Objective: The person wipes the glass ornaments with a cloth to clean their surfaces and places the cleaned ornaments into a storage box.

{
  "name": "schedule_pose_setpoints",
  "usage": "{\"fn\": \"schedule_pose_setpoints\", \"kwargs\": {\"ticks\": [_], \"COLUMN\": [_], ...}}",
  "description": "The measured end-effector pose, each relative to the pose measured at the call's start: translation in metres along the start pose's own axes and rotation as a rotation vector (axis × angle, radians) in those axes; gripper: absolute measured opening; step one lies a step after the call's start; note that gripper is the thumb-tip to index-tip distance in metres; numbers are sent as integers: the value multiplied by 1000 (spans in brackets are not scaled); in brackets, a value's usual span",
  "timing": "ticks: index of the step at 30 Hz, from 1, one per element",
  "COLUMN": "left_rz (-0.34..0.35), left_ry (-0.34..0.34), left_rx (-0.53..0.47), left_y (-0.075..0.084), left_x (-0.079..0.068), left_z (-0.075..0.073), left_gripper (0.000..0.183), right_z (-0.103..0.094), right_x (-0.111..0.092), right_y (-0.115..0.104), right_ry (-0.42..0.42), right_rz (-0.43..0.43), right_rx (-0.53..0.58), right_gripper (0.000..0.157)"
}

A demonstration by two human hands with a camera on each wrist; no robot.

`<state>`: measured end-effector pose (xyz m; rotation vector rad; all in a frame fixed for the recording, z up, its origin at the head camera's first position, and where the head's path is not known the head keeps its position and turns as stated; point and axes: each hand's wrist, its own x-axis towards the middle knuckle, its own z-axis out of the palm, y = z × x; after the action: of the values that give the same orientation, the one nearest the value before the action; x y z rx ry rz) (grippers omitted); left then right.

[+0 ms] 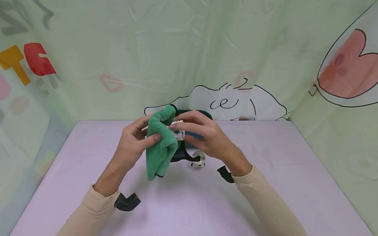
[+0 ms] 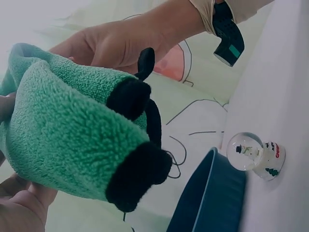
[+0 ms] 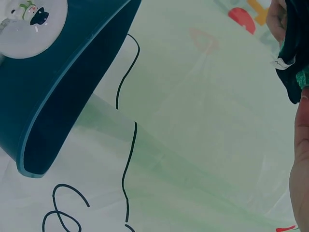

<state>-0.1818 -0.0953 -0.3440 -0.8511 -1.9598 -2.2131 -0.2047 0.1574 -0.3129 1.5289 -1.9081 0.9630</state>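
Observation:
A green fleecy cloth (image 1: pixel 161 144) with black edging and a dark strap is held up above the table, folded over. My left hand (image 1: pixel 131 143) grips it from the left, thumb across the near face. From the other side, my right hand (image 1: pixel 207 134) pinches it by a white piece (image 1: pixel 178 132) with dark marks, seemingly a label. The left wrist view shows the black ends (image 2: pixel 140 176) of the fold close up. Part of the white tag (image 3: pixel 284 63) shows in the right wrist view; most of the right hand's grip is hidden there.
Below the hands a small snow globe (image 1: pixel 198 160) with a snowman inside stands on the pale purple table (image 1: pixel 259 206). Behind it is a dark blue open container (image 2: pixel 224 193), partly hidden by the hands in the head view. A printed green curtain (image 1: pixel 174 62) hangs around the table.

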Motion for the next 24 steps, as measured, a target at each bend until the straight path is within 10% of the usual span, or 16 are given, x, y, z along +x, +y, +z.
{"fn": "schedule_pose_setpoints", "kwargs": {"ticks": [24], "left_rz": [100], "left_ry": [-50], "left_rx": [96], "left_y": [1], "left_x": [-2], "left_z": [3], "left_gripper": [57], "right_z": [-2], "right_x": [-4], "right_y": [-3], "right_ry": [15], "right_rz": [115], "right_rx": [53], "right_gripper": [51]}}
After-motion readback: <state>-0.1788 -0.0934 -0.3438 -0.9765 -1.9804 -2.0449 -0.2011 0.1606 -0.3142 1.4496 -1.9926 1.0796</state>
